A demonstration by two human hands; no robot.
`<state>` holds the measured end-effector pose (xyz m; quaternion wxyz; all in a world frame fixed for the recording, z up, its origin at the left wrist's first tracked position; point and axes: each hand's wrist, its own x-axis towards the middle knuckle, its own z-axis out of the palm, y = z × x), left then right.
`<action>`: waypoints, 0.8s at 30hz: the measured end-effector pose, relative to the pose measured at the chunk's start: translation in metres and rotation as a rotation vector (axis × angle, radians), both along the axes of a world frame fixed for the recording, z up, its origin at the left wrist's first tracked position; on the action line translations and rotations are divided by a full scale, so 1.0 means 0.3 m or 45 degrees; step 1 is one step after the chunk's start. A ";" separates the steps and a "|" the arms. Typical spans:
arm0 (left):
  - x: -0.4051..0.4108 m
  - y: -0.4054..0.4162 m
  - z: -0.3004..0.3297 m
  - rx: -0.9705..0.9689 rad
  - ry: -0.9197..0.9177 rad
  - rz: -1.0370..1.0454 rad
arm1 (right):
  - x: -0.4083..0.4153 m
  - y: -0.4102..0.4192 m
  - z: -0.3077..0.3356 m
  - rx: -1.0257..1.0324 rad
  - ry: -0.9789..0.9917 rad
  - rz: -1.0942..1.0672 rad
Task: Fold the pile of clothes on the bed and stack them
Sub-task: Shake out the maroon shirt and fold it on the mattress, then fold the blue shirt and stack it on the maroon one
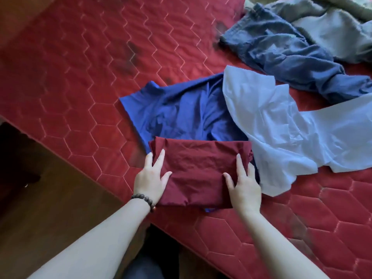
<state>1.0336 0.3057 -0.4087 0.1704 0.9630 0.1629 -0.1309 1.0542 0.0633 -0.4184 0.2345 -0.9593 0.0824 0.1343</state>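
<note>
- My left hand (150,178) and right hand (242,183) press flat, fingers straight, gripping nothing, on the folded maroon garment (199,170) to set its creases.
- It lies near, over the blue garment (177,111).

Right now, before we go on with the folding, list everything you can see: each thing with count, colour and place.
folded cloth: one, maroon, near edge of the bed, lying partly over the blue garment
blue garment: one, bright blue, unfolded, just behind the folded cloth
pale garment: one, light blue, unfolded, right of the blue garment and overlapping it
navy garment: one, dark blue, crumpled, far right
grey garment: one, grey, crumpled, top right corner
mattress: one, red, quilted in hexagons, under all the clothes
floor: brown, lower left
bracelet: one, dark beads, on left wrist
left hand: fingers straight, pressing the folded cloth's left end
right hand: fingers straight, pressing its right end
</note>
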 end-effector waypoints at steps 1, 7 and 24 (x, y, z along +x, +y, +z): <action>0.002 0.093 -0.011 0.015 0.015 0.041 | 0.028 0.096 -0.017 -0.005 0.014 0.043; -0.053 0.570 -0.086 0.093 0.093 0.316 | 0.149 0.616 -0.139 0.030 0.053 0.349; -0.136 0.837 -0.345 0.328 0.165 0.434 | 0.297 0.982 -0.325 0.029 0.173 0.840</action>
